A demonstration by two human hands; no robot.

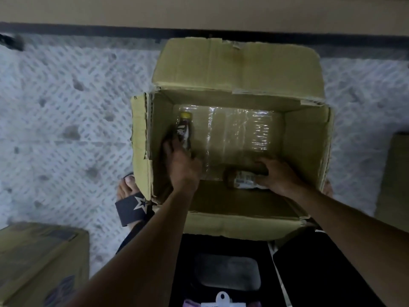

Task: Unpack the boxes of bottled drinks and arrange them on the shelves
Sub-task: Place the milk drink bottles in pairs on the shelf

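Head view looks straight down onto a pale floor [66, 107] with a raised diamond pattern, and an open cardboard box [307, 138] stands on it in the middle. Its far flap [239, 67] is folded back and lies outward, away from the person. A closed carton [37, 262] with blue print sits at the lower left, well apart from the open box, and the edge of another carton [394, 173] shows at the right border. Crumpled clear plastic wrap [243, 131] covers the bottom of the open box and catches the light.

Both bare forearms reach down into the box from the near side. The left hand [181, 162] is at the left inner wall, and its fingers appear to curl round the lower part of a yellow-capped bottle [184, 129] of dark drink, though blur makes the grip hard to read. The bottle's cap points toward the far wall. The right hand [278, 176] is near the near wall, fingers wrapped round a second bottle [240, 179] that lies on its side, its brown end pointing left and its label facing up. The two bottles are apart from each other.

Just outside the box's left near corner, a foot wears a dark sandal [132, 207] marked with a pale star.
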